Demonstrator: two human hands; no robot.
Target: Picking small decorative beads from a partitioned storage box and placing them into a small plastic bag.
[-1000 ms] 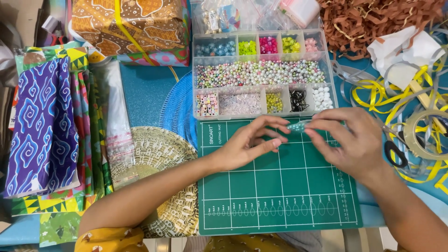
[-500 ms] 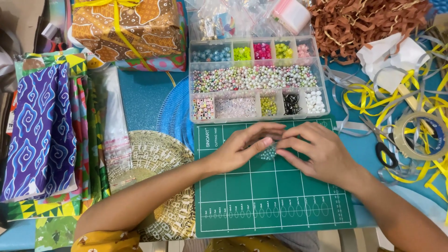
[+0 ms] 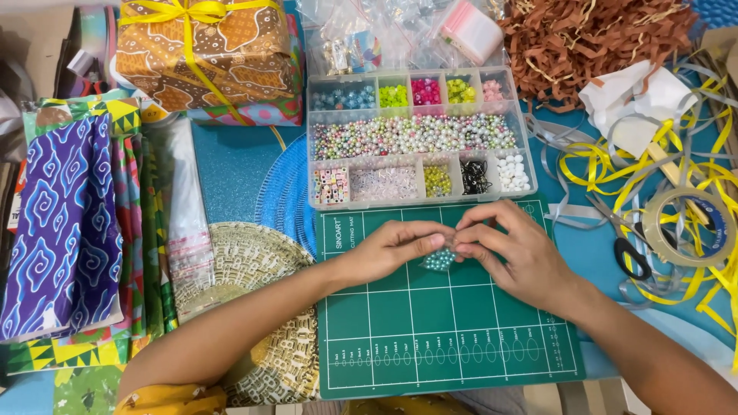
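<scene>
My left hand (image 3: 392,250) and my right hand (image 3: 511,250) meet fingertip to fingertip over a green cutting mat (image 3: 430,338). Between them they pinch a small clear bag of pale green beads (image 3: 440,260), which hangs just above the mat. Just beyond my hands stands a clear compartment box (image 3: 415,138) filled with sorted beads in many colours, its lid off.
A wrapped gift box with a yellow ribbon (image 3: 204,50) sits at the back left. Folded patterned cloths (image 3: 65,223) lie at the left, round woven mats (image 3: 257,307) under my left forearm. Brown paper shreds (image 3: 596,38), yellow ribbon (image 3: 615,165), a tape roll (image 3: 684,227) and black-handled scissors (image 3: 634,257) crowd the right.
Both hands have drawn closer together and slightly toward me over the mat, still holding the small bead bag. The camera view has shifted a little.
</scene>
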